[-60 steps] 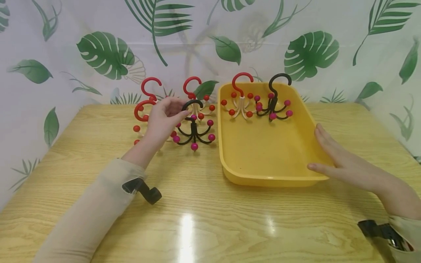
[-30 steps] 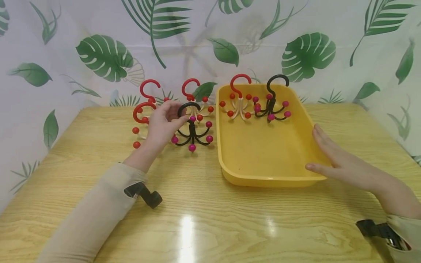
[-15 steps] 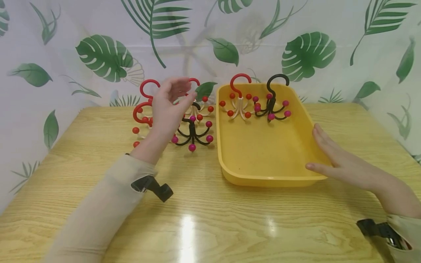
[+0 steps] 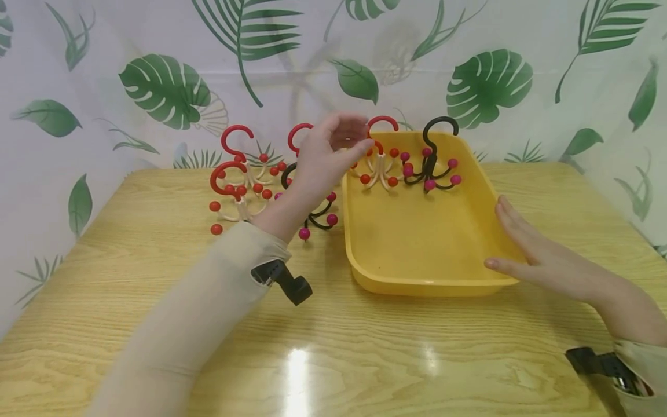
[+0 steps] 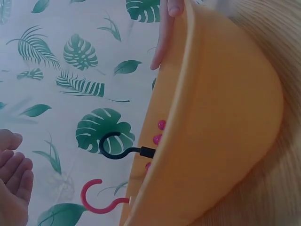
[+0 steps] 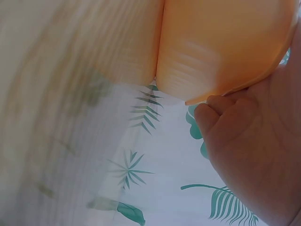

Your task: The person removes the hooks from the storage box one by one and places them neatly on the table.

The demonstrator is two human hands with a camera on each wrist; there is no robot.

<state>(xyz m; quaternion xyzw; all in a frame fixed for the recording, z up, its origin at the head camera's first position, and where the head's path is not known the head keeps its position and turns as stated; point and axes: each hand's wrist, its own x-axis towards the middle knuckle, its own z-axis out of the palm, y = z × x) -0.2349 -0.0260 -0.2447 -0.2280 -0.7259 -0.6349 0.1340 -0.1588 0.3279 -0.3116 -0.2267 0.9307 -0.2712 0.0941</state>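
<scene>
My left hand (image 4: 328,156) hovers over the left rim of a yellow tray (image 4: 448,282), holding nothing, fingers loosely bent. Beside its fingertips is a red-hooked hanger (image 4: 381,165) with cream arms and red balls, inside the tray; the left wrist view shows a gap between this red hook (image 5: 99,207) and the hand (image 5: 14,183). A black hanger (image 4: 429,167) with magenta balls stands right of it in the tray. My right hand (image 4: 542,260) rests against the tray's right side, fingers straight; in the right wrist view, the fingers (image 6: 218,106) touch the tray wall (image 6: 225,52).
Left of the tray, another black hanger (image 4: 332,219) stands on the wooden table (image 4: 365,359), partly hidden by my left wrist. Several red-hooked hangers stand there too, including a front one (image 4: 240,209). A leaf-patterned wall covering (image 4: 292,81) rises behind the table.
My left hand has left the black hanger beside the tray, rising and moving right to the tray's left rim. That hanger stayed in place. The right hand has not moved.
</scene>
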